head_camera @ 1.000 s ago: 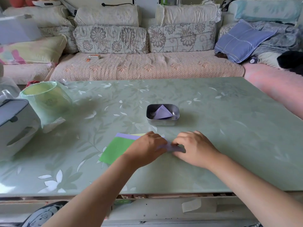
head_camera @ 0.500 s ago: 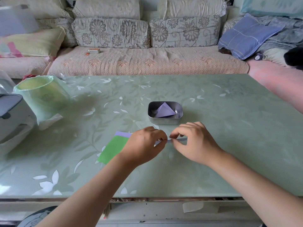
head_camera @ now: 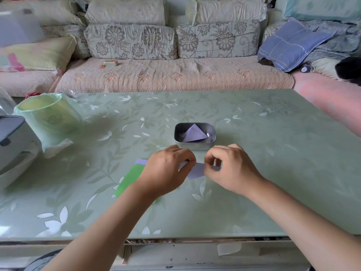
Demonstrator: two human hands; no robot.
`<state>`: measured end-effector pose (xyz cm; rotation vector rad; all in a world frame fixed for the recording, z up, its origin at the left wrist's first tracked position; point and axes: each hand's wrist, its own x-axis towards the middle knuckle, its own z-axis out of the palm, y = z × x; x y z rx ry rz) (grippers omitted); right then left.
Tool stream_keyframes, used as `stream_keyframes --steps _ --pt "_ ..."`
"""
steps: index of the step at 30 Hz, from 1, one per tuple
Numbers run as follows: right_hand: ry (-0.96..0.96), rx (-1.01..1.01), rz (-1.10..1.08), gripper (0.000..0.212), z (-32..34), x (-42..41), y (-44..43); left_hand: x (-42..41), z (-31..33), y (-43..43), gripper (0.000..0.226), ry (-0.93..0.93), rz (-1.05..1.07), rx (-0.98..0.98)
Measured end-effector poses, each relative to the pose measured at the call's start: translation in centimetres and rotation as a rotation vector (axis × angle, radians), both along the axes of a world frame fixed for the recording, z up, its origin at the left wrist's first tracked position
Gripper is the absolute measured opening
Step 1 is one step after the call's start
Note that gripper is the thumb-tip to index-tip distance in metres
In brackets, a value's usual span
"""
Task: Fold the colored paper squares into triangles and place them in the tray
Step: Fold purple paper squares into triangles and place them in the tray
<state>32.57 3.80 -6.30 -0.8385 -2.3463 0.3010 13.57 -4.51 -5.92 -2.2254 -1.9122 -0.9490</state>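
Observation:
A small metal tray stands mid-table with one folded purple triangle inside. Just in front of it my left hand and my right hand both pinch a folded purple paper, lifted a little off the glass. Beneath my left wrist lies a stack of flat squares: a green sheet on top, a purple corner peeking out behind it. How far the held paper is folded is partly hidden by my fingers.
A pale green cylindrical bin with a plastic liner stands at the left, beside a white appliance at the table's left edge. A sofa with cushions runs behind the green glass table.
Both hands have lifted the purple paper from the table surface and moved it slightly toward the tray. The view has tilted down a little.

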Motion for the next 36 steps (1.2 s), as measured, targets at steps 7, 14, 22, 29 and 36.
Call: stream_keyframes --steps 7,14,22,29,36 --pt "-0.028 -0.016 -0.044 0.008 0.2 0.9 0.8 -2.0 0.8 -0.2 0.009 -0.003 0.098 -0.020" --pt "0.068 0.019 -0.042 0.014 0.0 0.6 0.7 -2.5 0.9 -0.5 0.006 -0.045 0.110 -0.007" --pt "0.086 0.135 0.046 0.011 -0.4 -1.0 0.1 -0.9 0.5 -0.2 0.008 0.033 0.031 0.097" --pt "0.021 0.236 0.076 0.012 -0.1 -1.1 -0.2 -0.2 0.1 0.0 0.012 0.069 -0.019 0.122" --pt "0.017 0.237 0.064 0.014 0.5 -0.8 -0.1 -1.6 1.1 -0.2 0.008 -0.009 0.008 0.053"
